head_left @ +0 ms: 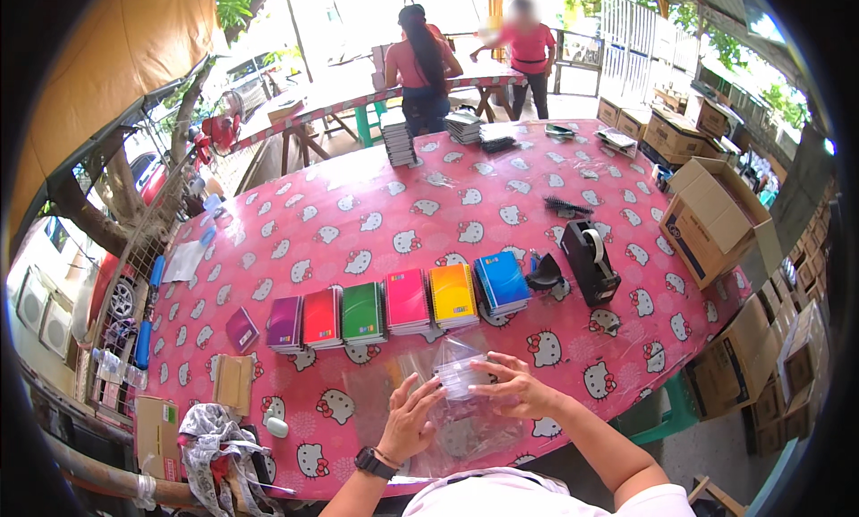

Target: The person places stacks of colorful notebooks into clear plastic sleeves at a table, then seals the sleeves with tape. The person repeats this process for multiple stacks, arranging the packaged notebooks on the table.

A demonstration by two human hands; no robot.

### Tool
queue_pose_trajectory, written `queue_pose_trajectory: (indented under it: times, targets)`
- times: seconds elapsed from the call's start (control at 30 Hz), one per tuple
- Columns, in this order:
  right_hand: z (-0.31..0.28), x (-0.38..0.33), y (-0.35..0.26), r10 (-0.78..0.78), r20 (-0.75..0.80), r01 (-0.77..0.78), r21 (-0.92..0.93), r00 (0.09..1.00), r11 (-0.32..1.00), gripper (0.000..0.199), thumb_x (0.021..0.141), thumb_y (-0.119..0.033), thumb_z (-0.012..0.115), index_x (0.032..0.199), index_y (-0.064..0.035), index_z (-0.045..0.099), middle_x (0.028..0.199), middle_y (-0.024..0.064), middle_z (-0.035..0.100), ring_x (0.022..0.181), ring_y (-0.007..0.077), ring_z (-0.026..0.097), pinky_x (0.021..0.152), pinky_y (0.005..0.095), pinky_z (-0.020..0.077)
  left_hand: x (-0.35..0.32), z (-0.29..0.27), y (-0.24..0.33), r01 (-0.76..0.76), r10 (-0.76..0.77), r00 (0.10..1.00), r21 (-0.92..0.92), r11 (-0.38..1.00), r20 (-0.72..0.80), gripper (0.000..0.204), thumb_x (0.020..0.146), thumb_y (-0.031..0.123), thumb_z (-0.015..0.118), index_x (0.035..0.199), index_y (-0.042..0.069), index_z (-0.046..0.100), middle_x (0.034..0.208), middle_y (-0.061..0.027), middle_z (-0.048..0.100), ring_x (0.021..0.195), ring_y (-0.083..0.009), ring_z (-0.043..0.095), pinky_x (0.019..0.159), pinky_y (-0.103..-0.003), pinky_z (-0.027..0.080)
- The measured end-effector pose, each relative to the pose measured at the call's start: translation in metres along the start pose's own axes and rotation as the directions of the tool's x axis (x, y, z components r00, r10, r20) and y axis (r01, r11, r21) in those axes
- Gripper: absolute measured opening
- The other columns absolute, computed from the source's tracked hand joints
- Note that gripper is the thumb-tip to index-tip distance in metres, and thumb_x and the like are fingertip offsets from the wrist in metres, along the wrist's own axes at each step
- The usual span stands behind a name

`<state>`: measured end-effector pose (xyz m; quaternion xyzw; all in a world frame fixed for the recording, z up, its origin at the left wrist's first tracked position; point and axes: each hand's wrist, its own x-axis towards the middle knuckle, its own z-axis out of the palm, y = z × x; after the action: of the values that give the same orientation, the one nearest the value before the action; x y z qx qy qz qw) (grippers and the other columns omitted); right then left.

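Near the table's front edge, a small pale stack in clear plastic (459, 379) lies between my hands; the glare hides exactly what is inside. My left hand (413, 417), with a black watch at the wrist, presses its fingertips against the stack's left side. From the right, my right hand (517, 388) grips the other side with bent fingers. Loose clear plastic bags (385, 427) lie beneath both hands. Just beyond stands a row of spiral notebook stacks: purple (285, 322), red (322, 316), green (362, 312), pink (406, 299), yellow (453, 295) and blue (501, 282).
A black tape dispenser (591, 262) stands right of the notebooks, and a single purple notebook (242, 329) lies to their left. An open cardboard box (716, 217) sits at the right edge. Crumpled cloth (219, 441) is front left. Two people work at the far side.
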<state>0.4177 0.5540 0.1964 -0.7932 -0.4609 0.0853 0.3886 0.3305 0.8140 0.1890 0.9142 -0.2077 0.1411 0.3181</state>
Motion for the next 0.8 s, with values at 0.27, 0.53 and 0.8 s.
queue_pose_trajectory:
  times: [0.27, 0.53, 0.8]
  targets:
    - [0.0, 0.008, 0.008, -0.025, 0.167, 0.044, -0.112, 0.986, 0.993, 0.071, 0.056, -0.017, 0.077, 0.122, -0.0363, 0.057, 0.151, -0.0007, 0.02, 0.138, 0.0357, 0.01, 0.105, 0.057, 0.0172, 0.036, 0.004, 0.001, -0.088, 0.117, 0.958, -0.118, 0.989, 0.262, 0.073, 0.059, 0.013, 0.069, 0.129, 0.025, 0.05, 0.141, -0.0013, 0.037, 0.137, -0.0382, 0.014, 0.108, -0.056, 0.015]
    - [-0.082, 0.019, 0.046, 0.255, -0.685, 0.006, 0.354, 0.682, 0.935, 0.031, 0.071, -0.015, 0.065, 0.1, -0.0016, 0.067, 0.1, 0.0078, 0.066, 0.1, 0.0252, 0.059, 0.094, 0.0374, 0.0392, 0.034, -0.007, 0.001, -0.057, 0.056, 0.95, -0.007, 0.998, 0.309, 0.075, 0.058, 0.016, 0.072, 0.128, 0.031, 0.051, 0.143, 0.0027, 0.035, 0.136, -0.0386, 0.016, 0.106, -0.061, 0.013]
    - [-0.182, -0.068, 0.218, 0.646, -0.756, -0.919, 0.172, 0.106, 0.353, 0.046, 0.082, -0.049, 0.058, 0.076, -0.0047, 0.068, 0.087, 0.0112, 0.065, 0.091, 0.0303, 0.057, 0.092, 0.0482, 0.0382, 0.043, 0.006, -0.003, -0.161, 0.165, 0.94, -0.039, 0.986, 0.3, 0.066, 0.073, 0.033, 0.069, 0.133, 0.035, 0.043, 0.145, 0.0054, 0.031, 0.136, -0.0354, 0.018, 0.105, -0.062, 0.017]
